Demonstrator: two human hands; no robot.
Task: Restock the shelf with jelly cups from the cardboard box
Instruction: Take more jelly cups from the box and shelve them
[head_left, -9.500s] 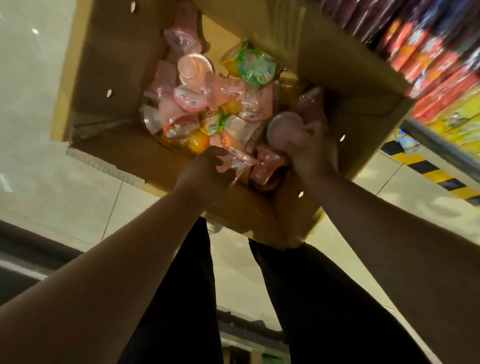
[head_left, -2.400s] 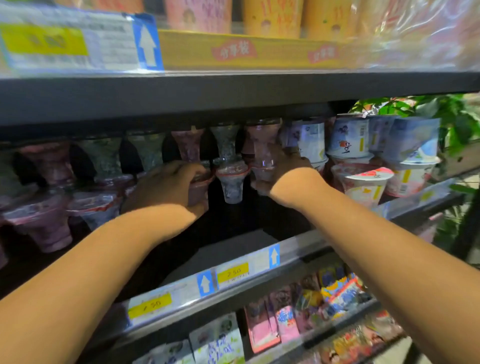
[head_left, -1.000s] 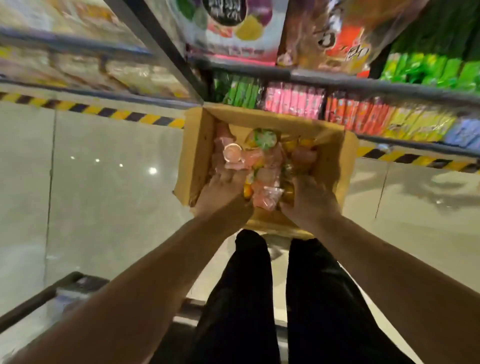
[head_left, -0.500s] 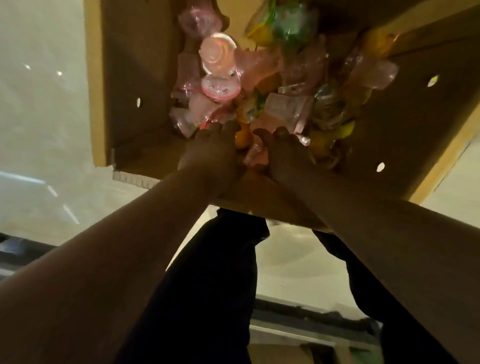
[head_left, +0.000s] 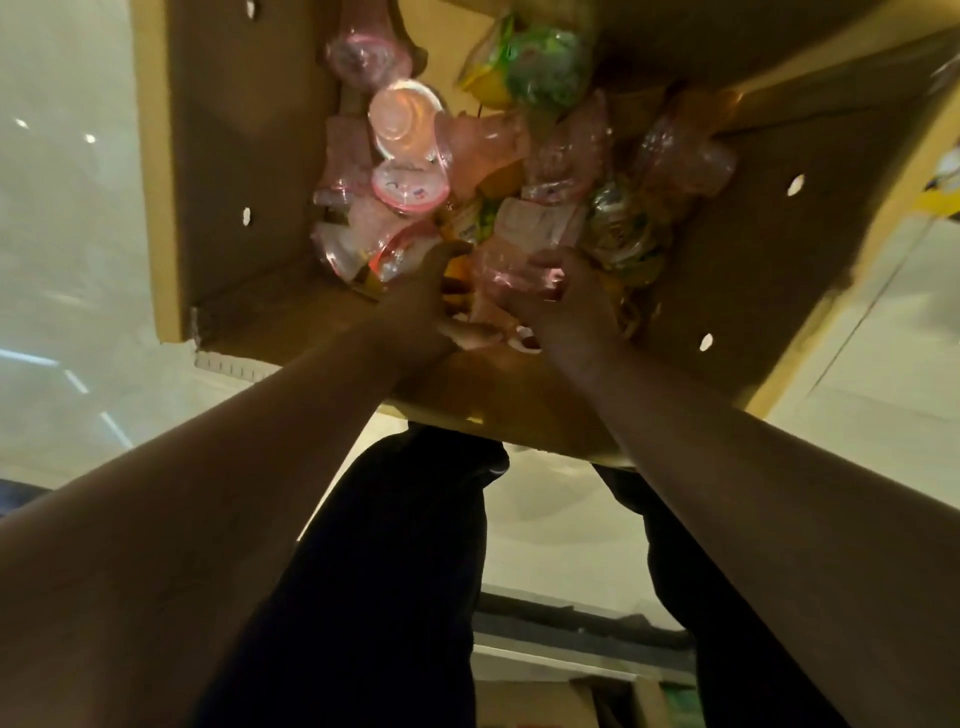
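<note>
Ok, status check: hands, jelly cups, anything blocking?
Left hand buried in jelly cups, grasp unclear. Right hand grips pink jelly cup. Cardboard box open, nothing blocking.

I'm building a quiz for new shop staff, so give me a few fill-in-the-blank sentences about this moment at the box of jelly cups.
1. The left hand and right hand both reach into a box made of ____.
2. Among the mostly pink cups, one far jelly cup has a ____ lid.
3. The right hand grips a clear jelly cup tinted ____.
Missing words: cardboard; green; pink.
</note>
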